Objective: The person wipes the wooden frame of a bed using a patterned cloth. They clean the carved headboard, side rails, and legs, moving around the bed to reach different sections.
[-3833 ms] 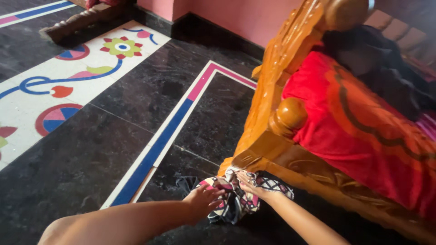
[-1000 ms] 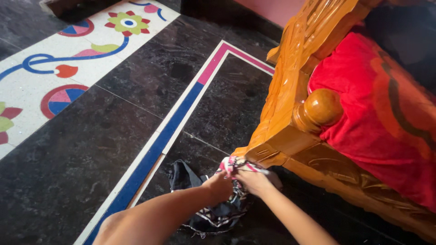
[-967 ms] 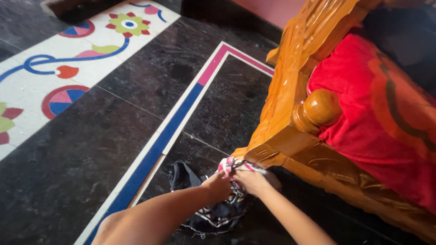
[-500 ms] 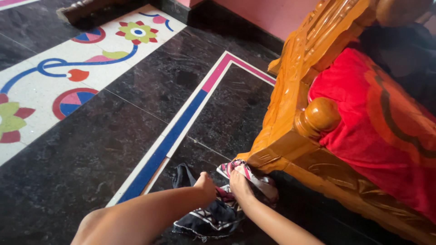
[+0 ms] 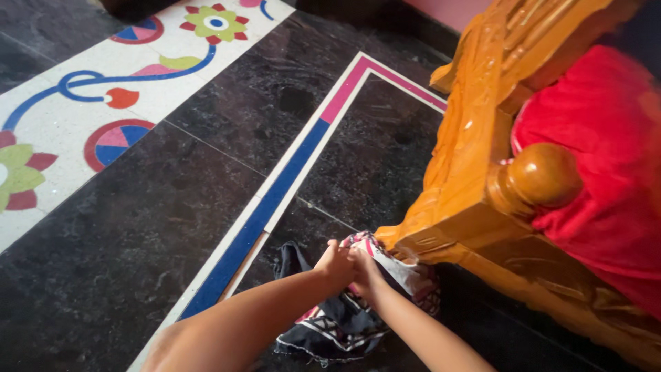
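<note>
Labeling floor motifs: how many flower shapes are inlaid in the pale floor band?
2. One green-petalled flower sits at the top edge. A second flower, green and red, is cut off at the left edge. More may lie outside the view. Both hands grip cloth far from them.

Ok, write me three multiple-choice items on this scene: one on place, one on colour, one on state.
1. Where is the cloth?
A. on the cushion
B. on the floor by the wooden frame's corner
C. on the flower tile

2. What colour is the cushion?
A. red
B. green
C. white

3. How are the hands placed?
A. apart, in the air
B. together on the cloth
C. on the knob

Answers:
1 B, it lies on the dark floor beside the frame.
2 A, it shows red.
3 B, the left hand and right hand meet on it.
</note>
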